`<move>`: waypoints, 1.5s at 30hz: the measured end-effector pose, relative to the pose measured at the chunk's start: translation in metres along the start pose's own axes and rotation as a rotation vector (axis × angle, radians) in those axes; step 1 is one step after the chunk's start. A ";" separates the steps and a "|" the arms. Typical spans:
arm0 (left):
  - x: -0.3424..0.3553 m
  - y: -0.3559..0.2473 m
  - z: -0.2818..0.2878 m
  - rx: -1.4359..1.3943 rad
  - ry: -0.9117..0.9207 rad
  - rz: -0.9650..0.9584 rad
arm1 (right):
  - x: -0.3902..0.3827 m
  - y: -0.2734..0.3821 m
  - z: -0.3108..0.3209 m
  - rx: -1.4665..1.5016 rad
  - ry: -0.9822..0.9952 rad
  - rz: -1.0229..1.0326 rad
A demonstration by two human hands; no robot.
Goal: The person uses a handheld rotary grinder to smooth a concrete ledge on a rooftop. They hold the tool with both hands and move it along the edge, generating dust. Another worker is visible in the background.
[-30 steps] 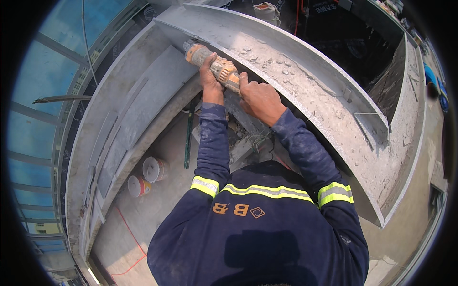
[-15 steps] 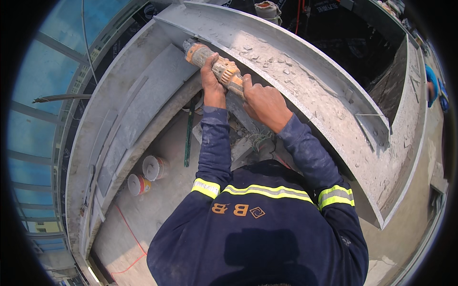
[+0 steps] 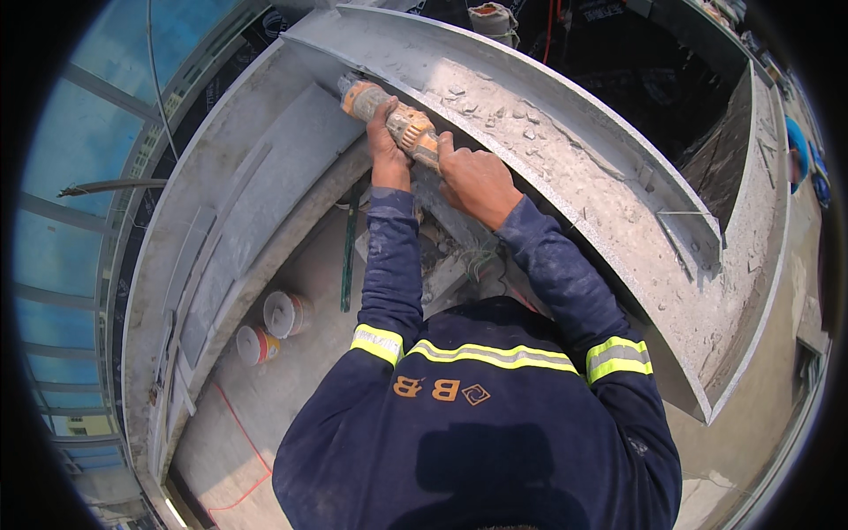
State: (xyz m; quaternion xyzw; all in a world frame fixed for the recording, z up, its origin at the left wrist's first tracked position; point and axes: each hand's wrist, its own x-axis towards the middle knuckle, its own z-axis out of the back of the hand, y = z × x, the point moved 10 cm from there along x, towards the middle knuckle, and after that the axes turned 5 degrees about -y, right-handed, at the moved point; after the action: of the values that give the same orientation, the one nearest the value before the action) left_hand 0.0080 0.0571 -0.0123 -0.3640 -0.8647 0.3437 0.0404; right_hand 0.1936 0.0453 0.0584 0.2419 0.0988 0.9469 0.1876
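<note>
A dusty orange-and-grey power tool (image 3: 409, 124) lies diagonally, its head against the inner face of a pale grey curved ledge (image 3: 609, 238) scattered with chips and dust. My left hand (image 3: 387, 150) is closed round the tool's body from the left. My right hand (image 3: 477, 181) is closed on its rear part, the thumb along the top. The working tip is partly hidden in haze at the ledge's face. Left of my arms is a second grey curved ledge (image 3: 221, 168) with a flat slab (image 3: 283, 185) and thin strips lying on it.
Two white buckets (image 3: 285, 314) stand on the floor below, with a green bar (image 3: 348, 256) and a red cord (image 3: 238, 424). A dark opening (image 3: 654, 79) is at upper right, a sack-like container (image 3: 493, 24) at the top, blue glazed panels (image 3: 66, 265) at far left.
Over the last second both hands and the tool shift slightly right, then back slightly left and up. Both hands keep their grip.
</note>
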 end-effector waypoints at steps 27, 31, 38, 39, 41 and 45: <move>-0.027 0.005 -0.011 -0.029 0.043 0.013 | -0.024 0.006 0.029 -0.042 -0.053 0.009; -0.032 0.004 -0.010 -0.002 0.018 -0.001 | -0.027 0.004 0.026 -0.025 -0.044 0.020; -0.024 0.007 -0.004 -0.027 0.012 0.020 | -0.024 0.004 0.025 -0.028 -0.045 0.022; -0.022 0.008 -0.004 -0.026 0.013 0.024 | -0.023 0.004 0.024 -0.029 -0.051 0.021; -0.019 0.007 -0.003 -0.011 0.006 0.013 | -0.020 0.000 0.014 -0.021 -0.038 0.006; -0.008 0.004 0.001 0.020 -0.007 0.004 | -0.011 -0.001 0.007 -0.027 -0.037 0.015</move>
State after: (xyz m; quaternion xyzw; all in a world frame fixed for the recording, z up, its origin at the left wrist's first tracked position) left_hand 0.0159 0.0536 -0.0140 -0.3640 -0.8608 0.3535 0.0406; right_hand 0.2061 0.0429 0.0596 0.2574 0.0809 0.9449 0.1853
